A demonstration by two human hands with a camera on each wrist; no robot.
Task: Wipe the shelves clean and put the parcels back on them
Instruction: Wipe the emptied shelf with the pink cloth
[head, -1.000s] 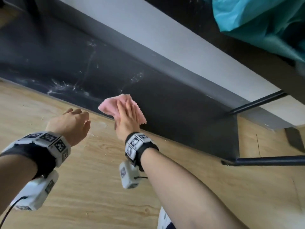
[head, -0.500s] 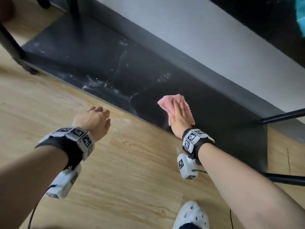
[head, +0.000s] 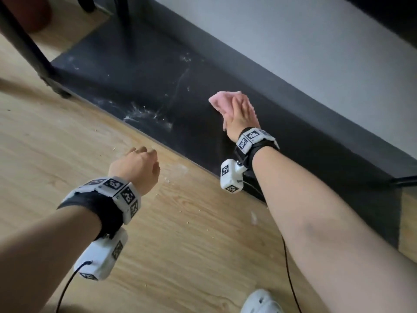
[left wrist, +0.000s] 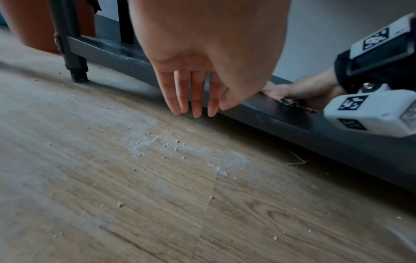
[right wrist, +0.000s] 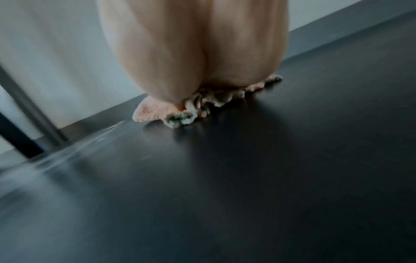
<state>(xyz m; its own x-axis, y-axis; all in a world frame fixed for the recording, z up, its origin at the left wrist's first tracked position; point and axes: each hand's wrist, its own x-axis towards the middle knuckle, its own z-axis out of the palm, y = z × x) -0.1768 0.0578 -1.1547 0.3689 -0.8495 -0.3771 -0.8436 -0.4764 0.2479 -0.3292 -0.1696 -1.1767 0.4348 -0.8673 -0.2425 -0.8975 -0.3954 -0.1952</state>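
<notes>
The right hand lies flat, fingers straight and together, pressing a pink cloth down on the dark bottom shelf, right of centre in the head view; the cloth pokes out past the fingertips toward the upper left, and the right wrist view shows its ruffled, greyed edge squashed under the palm against the shelf board. The left hand hangs over the wooden floor in the lower middle of the frame, holding nothing; from the left wrist view its fingers point down, relaxed and close together, their tips just in front of the shelf's front edge without clearly touching it. Whitish dusty streaks mark the shelf to the left of the cloth, near its front edge, and pale powder and crumbs are scattered on the floor below the left hand. A black upright post of the shelving stands at the upper left, its foot on the floor. A grey skirting and pale wall run behind the shelf across the upper right. A white clog shows at the bottom edge. No parcels or containers appear in any view.
</notes>
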